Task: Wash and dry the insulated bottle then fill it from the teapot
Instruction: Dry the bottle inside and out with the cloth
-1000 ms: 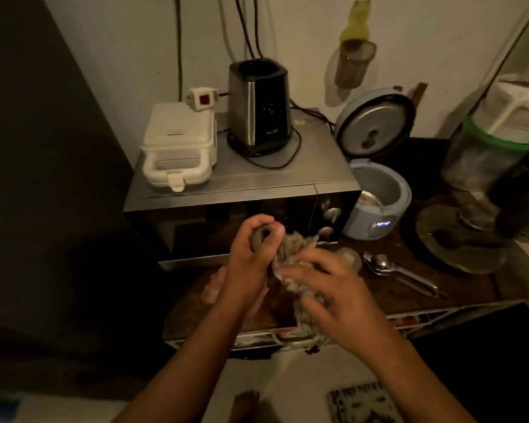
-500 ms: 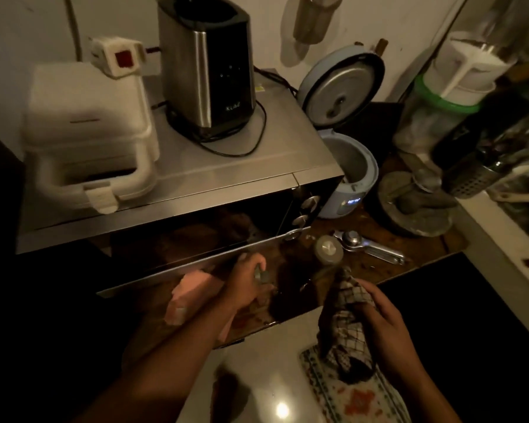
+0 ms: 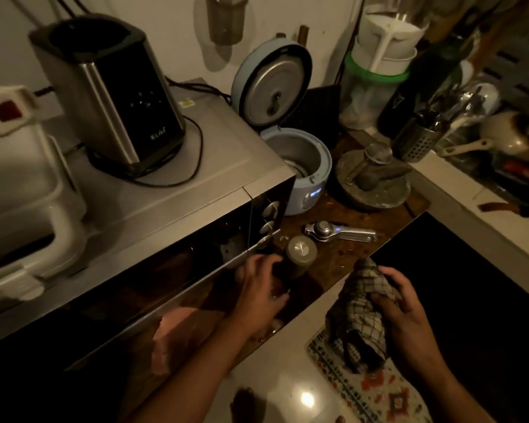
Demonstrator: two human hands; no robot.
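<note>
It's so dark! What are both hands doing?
Left hand: by the bottle, grip cannot be told.
Right hand: holding the cloth.

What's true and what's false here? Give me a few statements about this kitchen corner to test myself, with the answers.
1. The right hand holds a checked cloth. True.
2. The rice cooker has its lid shut. False: the lid stands open.
3. A metal squeezer lies on the wooden counter. True.
4. The black and steel appliance stands on the floor. False: it stands on top of the microwave.
5. Both hands grip the cloth. False: only the right does; the left hand is apart from it, by the microwave door.
</note>
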